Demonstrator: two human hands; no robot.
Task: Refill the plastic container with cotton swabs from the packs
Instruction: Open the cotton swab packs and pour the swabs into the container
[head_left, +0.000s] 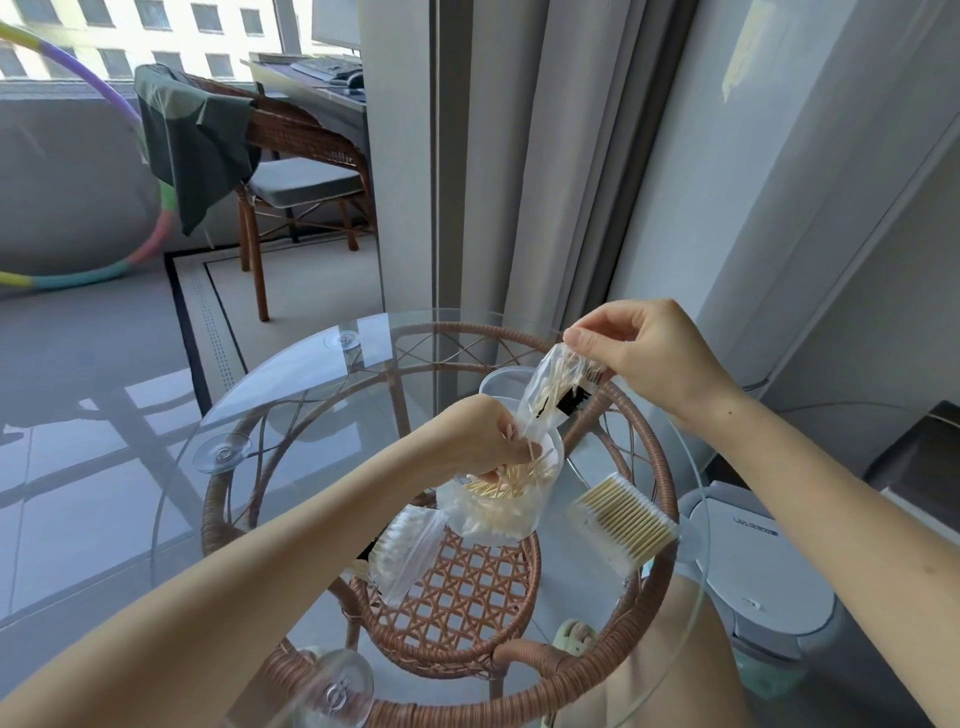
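Observation:
A clear plastic container (498, 512) stands on the round glass table (291, 395), partly filled with wooden cotton swabs. My right hand (649, 353) pinches the top corner of a clear swab pack (556, 387) and holds it tilted over the container, mouth downward. My left hand (485, 434) is at the container's rim, its fingers curled round the pack's lower end and a bunch of swabs (519, 475) sliding out. A second zip pack of swabs (402, 545) lies left of the container. A third pack with neat rows of swabs (623, 519) lies to the right.
The container's clear round lid (501, 382) lies on the glass behind the pack. The table has a wicker frame (657, 467) and suction cups under the glass. A white bin (763, 566) stands at the right, a wicker chair (291, 171) at the far left.

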